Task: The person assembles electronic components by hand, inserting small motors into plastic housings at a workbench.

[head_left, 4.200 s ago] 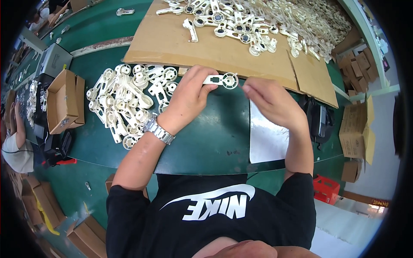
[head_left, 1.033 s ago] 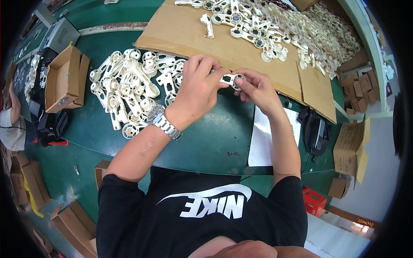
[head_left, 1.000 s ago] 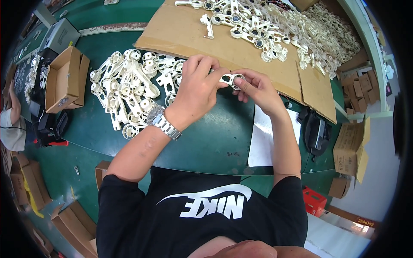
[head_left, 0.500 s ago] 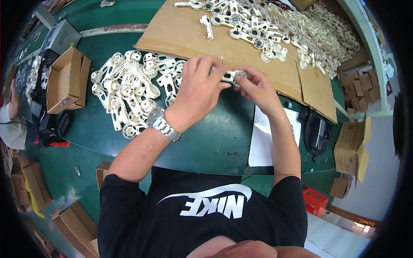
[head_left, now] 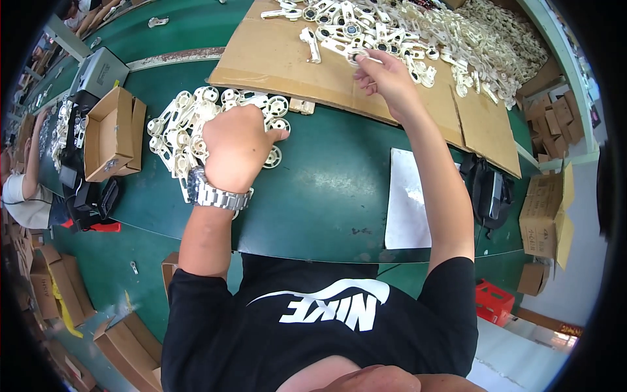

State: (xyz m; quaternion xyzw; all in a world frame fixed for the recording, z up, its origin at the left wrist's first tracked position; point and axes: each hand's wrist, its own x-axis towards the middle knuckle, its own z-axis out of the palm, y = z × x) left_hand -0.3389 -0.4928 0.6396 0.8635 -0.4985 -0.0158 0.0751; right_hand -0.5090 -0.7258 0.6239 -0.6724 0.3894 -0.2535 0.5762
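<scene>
My right hand [head_left: 386, 80] is over the cardboard sheet, its thumb and forefinger closed on a white plastic arm-shaped part [head_left: 356, 57] with a round ring end. That part is at the near edge of a heap of similar white parts with dark round centres [head_left: 351, 30]. At the left, my left hand [head_left: 236, 142] reaches palm down over a pile of white plastic ring-ended parts [head_left: 185, 134]. Its thumb sticks out to the right beside a ring; the other fingers curl down out of sight, so whatever they hold is hidden. A metal watch [head_left: 212, 194] is on my left wrist.
The flat cardboard sheet [head_left: 287, 68] covers the far right of the green table [head_left: 313, 202]. A white sheet [head_left: 406, 202] and a black pouch [head_left: 490, 196] lie near the right forearm. An open cardboard box [head_left: 108, 134] stands left. Another person [head_left: 29, 189] sits far left.
My hands have moved apart. The right has carried a white part away to the heap on the cardboard; the left has let go of it and moved left onto the nearer pile.
</scene>
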